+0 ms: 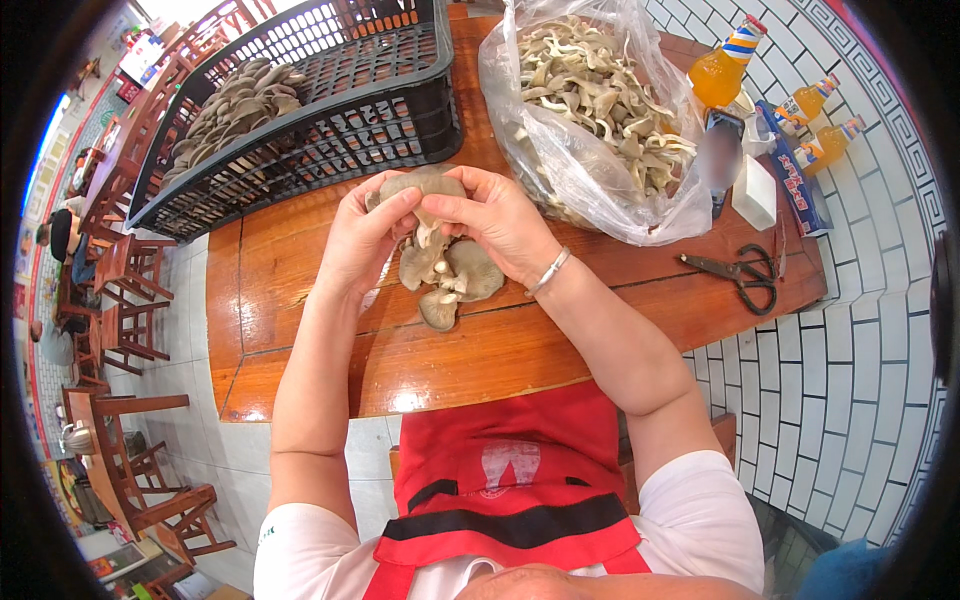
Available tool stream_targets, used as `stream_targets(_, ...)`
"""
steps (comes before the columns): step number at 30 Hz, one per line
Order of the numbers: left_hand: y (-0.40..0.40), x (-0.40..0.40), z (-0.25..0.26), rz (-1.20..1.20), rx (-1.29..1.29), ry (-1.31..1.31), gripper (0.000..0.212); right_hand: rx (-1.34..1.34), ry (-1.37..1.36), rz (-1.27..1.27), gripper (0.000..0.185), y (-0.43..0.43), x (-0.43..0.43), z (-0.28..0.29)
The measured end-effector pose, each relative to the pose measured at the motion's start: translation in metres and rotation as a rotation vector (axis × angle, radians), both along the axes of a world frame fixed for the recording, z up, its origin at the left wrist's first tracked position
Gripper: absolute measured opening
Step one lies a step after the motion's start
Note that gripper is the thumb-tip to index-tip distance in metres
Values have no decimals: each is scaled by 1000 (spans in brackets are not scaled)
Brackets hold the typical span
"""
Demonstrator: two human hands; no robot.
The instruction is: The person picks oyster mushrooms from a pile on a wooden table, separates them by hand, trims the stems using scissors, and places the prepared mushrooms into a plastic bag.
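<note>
Both my hands grip one grey oyster mushroom [421, 183] above the wooden table [300, 375]. Thumb and fingers of my left hand [373, 221] pinch the cap's left side. My right hand [495, 221], with a silver bangle at the wrist, pinches its right side, the thumbs nearly meeting. Just below them lie several loose oyster mushrooms [472, 270], gills partly showing. Torn strips of oyster mushroom [600, 90] fill a clear plastic bag [600, 202] at the back right. Whole oyster mushrooms [244, 109] are heaped in the left part of a black plastic crate [300, 142].
Black-handled scissors [739, 274] lie on the right of the table. Behind them are a white box [754, 193], a phone [720, 161], a blue carton [795, 180] and orange drink bottles [724, 66]. A white tiled wall [847, 375] bounds the right. Wooden chairs [131, 270] stand left.
</note>
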State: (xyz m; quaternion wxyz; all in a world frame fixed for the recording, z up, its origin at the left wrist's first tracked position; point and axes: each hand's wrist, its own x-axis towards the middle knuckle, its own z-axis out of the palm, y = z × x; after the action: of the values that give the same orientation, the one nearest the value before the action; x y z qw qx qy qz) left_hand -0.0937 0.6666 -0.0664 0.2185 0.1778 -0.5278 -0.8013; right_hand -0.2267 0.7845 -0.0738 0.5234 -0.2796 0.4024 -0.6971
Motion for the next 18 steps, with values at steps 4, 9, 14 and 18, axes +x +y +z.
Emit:
stream_targets(4,-4,1,-5,-62,63,98,16,-37,-217,52,20,0,-2,-7)
stream_targets(9,-7,2,-1,3,292,323,16,-101,-419,5,13,-1,-15,-11)
stream_targets(14,-6,-3,1,-37,529,412,19,-97,-202,-60,17,-2,-15,-7)
stream_targets(18,-22,-1,-11,-246,583,536,19,-38,-104,-126,20,-1,-11,-5)
